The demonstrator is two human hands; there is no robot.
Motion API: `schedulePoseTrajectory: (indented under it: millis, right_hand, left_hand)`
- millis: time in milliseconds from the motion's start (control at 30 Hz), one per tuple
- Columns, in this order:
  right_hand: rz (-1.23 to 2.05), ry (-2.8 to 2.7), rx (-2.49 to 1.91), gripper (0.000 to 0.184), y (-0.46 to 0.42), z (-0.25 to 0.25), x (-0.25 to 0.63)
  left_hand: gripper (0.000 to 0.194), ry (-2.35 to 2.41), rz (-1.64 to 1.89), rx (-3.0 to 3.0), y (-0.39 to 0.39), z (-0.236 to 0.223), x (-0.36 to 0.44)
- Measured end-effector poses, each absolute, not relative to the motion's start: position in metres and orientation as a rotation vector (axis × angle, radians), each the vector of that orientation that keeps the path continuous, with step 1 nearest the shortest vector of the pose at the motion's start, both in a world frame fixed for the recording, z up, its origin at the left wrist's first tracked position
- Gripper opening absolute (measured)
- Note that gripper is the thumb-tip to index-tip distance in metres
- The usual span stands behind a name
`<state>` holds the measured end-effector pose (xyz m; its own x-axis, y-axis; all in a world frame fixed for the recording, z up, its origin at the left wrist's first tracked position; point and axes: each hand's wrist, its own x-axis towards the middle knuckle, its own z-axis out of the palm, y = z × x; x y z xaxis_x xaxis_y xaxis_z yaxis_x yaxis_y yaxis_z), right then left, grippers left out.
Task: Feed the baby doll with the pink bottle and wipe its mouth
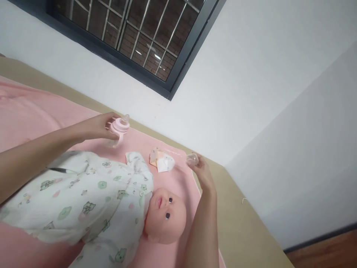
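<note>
The left hand (110,125) has its fingers curled around a bottle (119,125), gripping it near the pink collar – the thumb is on the near side, and a pink handle curves down beside it. The bottle's clear teat is bare and points up, leaning a little to the right of the view; its lower part is faint, and whether its base touches the pink sheet (30,106) I cannot tell. The right hand (203,170), well apart from it, pinches a clear cap (192,159) between thumb and fingers, over the sheet's edge near the table's corner. Between the two hands a crumpled wipe (162,160), white and peach, lies on the sheet. Nearer the person a doll (166,217) lies on its back, its head toward the right arm and its body stretching left, partly under the left forearm. It wears a white gown (97,197) printed with green and pink figures – one sleeve reaches toward the wipe. The sheet covers much of a tan table (240,201), which runs along a white wall (251,82) with a dark-framed, barred window (178,61).
</note>
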<state>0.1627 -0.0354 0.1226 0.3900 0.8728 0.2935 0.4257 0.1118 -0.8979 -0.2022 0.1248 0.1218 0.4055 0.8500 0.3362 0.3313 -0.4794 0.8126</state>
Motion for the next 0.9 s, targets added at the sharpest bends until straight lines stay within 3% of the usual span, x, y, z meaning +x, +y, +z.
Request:
schedulePoseTrajectory:
  millis: [300, 667, 900]
  right_hand:
    - [0.375, -1.537, -1.24, 0.061, -0.073, 0.193, 0.057]
    - [0.071, -1.807, -1.283, 0.058, -0.082, 0.187, -0.013]
    - [0.209, -1.794, -1.355, 0.058, -0.071, 0.178, -0.013]
  left_hand:
    - [0.051, 0.633, 0.91, 2.055, 0.069, 0.149, -0.172]
    - [0.039, 0.636, 0.867, 2.26, 0.022, 0.157, -0.167]
    - [0.052, 0.591, 0.896, 2.268, 0.024, 0.156, -0.168]
